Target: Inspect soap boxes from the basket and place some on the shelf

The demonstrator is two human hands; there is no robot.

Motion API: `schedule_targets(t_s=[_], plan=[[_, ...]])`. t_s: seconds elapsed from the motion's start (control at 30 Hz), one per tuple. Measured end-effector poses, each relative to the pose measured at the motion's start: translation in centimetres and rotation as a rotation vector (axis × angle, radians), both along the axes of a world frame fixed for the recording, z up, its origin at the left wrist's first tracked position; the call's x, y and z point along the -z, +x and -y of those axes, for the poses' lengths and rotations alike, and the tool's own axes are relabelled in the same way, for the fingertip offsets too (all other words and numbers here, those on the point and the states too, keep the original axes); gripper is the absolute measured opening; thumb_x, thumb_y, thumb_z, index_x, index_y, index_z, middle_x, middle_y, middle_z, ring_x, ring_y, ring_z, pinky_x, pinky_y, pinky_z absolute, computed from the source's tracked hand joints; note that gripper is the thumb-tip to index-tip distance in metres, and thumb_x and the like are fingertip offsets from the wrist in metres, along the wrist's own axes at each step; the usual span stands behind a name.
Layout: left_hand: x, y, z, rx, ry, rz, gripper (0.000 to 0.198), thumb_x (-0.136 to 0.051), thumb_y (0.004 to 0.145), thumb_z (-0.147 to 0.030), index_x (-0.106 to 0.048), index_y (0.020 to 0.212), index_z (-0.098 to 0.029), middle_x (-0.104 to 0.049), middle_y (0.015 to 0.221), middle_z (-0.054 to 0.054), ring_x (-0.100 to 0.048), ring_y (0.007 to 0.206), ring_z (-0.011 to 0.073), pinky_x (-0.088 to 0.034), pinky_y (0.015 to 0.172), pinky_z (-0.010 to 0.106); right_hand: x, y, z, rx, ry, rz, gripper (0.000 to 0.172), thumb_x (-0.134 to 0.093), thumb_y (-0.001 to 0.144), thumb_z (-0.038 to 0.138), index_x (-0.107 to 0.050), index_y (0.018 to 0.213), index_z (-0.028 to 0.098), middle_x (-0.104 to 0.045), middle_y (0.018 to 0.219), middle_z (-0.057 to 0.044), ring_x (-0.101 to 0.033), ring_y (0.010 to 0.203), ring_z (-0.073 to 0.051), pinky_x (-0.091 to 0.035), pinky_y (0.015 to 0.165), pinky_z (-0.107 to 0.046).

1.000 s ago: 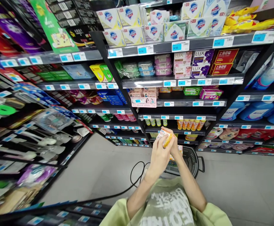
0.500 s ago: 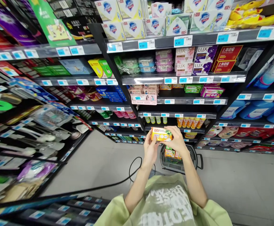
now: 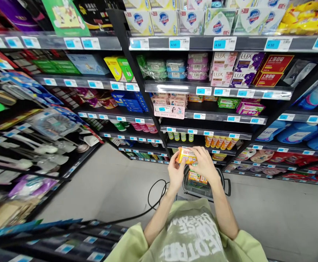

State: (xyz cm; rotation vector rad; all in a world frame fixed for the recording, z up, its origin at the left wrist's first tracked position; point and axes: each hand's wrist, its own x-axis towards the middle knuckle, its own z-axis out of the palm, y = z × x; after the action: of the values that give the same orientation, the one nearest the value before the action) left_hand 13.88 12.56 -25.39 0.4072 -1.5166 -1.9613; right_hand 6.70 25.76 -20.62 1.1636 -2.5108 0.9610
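Both my hands hold an orange-and-white soap pack (image 3: 187, 155) in front of the lower shelves. My left hand (image 3: 176, 172) grips its left end, with the thumb on the front face. Over the right end and top edge lie the fingers of my right hand (image 3: 204, 166), covering part of the label. Below the hands, a dark grey shopping basket (image 3: 195, 190) stands on the floor, partly hidden by my right forearm. Several orange and green soap packs (image 3: 194, 176) lie inside it.
Shelves ahead carry boxed soaps (image 3: 221, 69), green packs (image 3: 228, 102) and orange bottles (image 3: 221, 142). Blue detergent bottles (image 3: 298, 131) stand at the right. Kitchen utensils (image 3: 46, 151) hang at the left. A black cable (image 3: 131, 218) runs across the grey floor (image 3: 104, 182).
The view has shifted slightly, bringing the shelves closer. My right hand has slid further left over the front of the soap pack, hiding more of its label; both hands still hold it.
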Motion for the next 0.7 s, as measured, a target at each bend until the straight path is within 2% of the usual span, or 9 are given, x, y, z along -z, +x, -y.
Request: schedule_targets(t_s=[0.17, 0.3, 0.37, 0.43, 0.6, 0.7], plan=[[0.8, -0.1, 0.2, 0.027, -0.095, -0.007, 0.049, -0.080, 0.089, -0.047, -0.069, 0.128, -0.020, -0.068, 0.141, 0.015, -0.063, 0.134, 0.0308, -0.049, 0.117, 0.048, 0.3, -0.4, 0.4, -0.021, -0.015, 0.002, 0.062, -0.079, 0.078, 0.019, -0.062, 0.137, 0.025, -0.066, 0.126, -0.012, -0.064, 0.115, -0.033, -0.061, 0.094, -0.048], [0.7, -0.3, 0.4, 0.084, -0.123, -0.066, 0.051, -0.074, 0.094, -0.045, -0.062, 0.139, -0.023, -0.059, 0.152, 0.015, -0.056, 0.144, 0.0310, -0.047, 0.120, 0.048, -0.1, -3.7, -0.5, -0.103, 0.020, -0.101, 0.058, -0.081, 0.078, 0.026, -0.064, 0.133, 0.025, -0.069, 0.123, -0.011, -0.068, 0.110, -0.030, -0.063, 0.084, -0.043], [0.7, -0.1, 0.5, 0.159, -0.169, -0.098, 0.050, -0.069, 0.098, -0.043, -0.058, 0.145, -0.027, -0.049, 0.162, 0.014, -0.050, 0.149, 0.0302, -0.047, 0.120, 0.048, -0.8, -7.0, -1.2, -0.087, 0.037, -0.180, 0.056, -0.081, 0.080, 0.028, -0.065, 0.134, 0.024, -0.069, 0.125, -0.012, -0.067, 0.113, -0.031, -0.062, 0.086, -0.043], [0.7, 0.5, 0.8, 0.259, -0.232, -0.092, 0.045, -0.064, 0.101, -0.040, -0.060, 0.144, -0.029, -0.045, 0.164, 0.013, -0.049, 0.149, 0.0301, -0.050, 0.117, 0.048, -2.0, -11.2, -1.8, 0.004, 0.077, -0.253, 0.054, -0.078, 0.084, 0.030, -0.065, 0.136, 0.023, -0.068, 0.129, -0.014, -0.065, 0.117, -0.033, -0.060, 0.088, -0.044], [1.7, 2.5, 2.1, 0.519, -0.356, -0.001, 0.032, -0.059, 0.103, -0.037, -0.073, 0.131, -0.028, -0.058, 0.153, 0.015, -0.060, 0.139, 0.0308, -0.060, 0.104, 0.047, -6.0, -22.3, -2.3, 0.193, 0.231, -0.333, 0.063, -0.072, 0.090, 0.039, -0.058, 0.146, 0.015, -0.061, 0.140, -0.018, -0.058, 0.127, -0.036, -0.057, 0.091, -0.044], [2.3, 2.9, 3.3, 0.581, -0.378, 0.038, 0.030, -0.058, 0.104, -0.039, -0.076, 0.124, -0.026, -0.067, 0.141, 0.015, -0.065, 0.131, 0.0295, -0.061, 0.100, 0.045, -7.8, -27.1, -1.7, 0.251, 0.329, -0.311, 0.067, -0.073, 0.090, 0.037, -0.055, 0.149, 0.014, -0.056, 0.146, -0.019, -0.054, 0.132, -0.037, -0.055, 0.097, -0.044]])
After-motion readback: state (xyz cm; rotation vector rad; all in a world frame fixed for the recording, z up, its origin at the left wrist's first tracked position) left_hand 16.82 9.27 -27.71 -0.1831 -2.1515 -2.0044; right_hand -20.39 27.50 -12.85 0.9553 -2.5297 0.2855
